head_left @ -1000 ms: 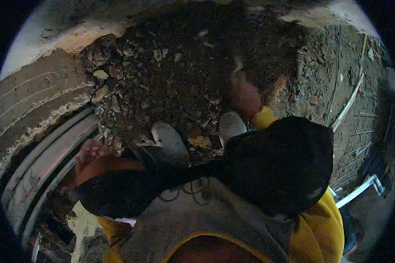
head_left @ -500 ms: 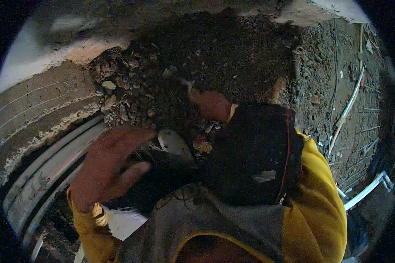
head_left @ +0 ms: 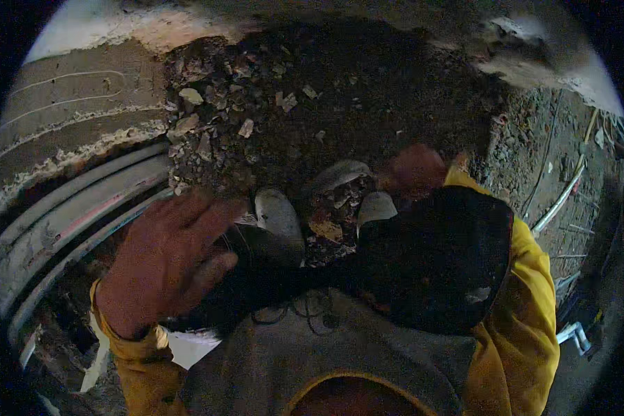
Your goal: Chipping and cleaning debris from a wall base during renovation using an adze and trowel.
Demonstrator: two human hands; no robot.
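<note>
My left hand (head_left: 170, 256) hovers over or rests on my left knee, fingers stretched out and thumb apart, holding nothing I can see. Farther forward and to the right, my right hand (head_left: 416, 171) is low over the dark soil (head_left: 367, 90). Its fingers are blurred and their closure does not show. Just left of it lies a pale, curved-rimmed piece (head_left: 336, 173), with broken rubble (head_left: 347, 197) below the rim. Whether the hand touches this piece is unclear. My left shoe (head_left: 277, 211) and right shoe (head_left: 378, 206) flank the rubble.
Stone chips (head_left: 204, 142) are heaped at the left of the soil. Beside them run several thick grey pipes (head_left: 83, 208) below a rough concrete ledge (head_left: 69, 104). A pale wall (head_left: 166, 24) borders the far side. At right lie a thin pale pipe (head_left: 561, 197) and a white elbow pipe (head_left: 575, 336).
My right hand has moved right and back toward my right shoe. That shoe and the curved pale piece now show. My left hand stays near the left knee. The view has shifted.
</note>
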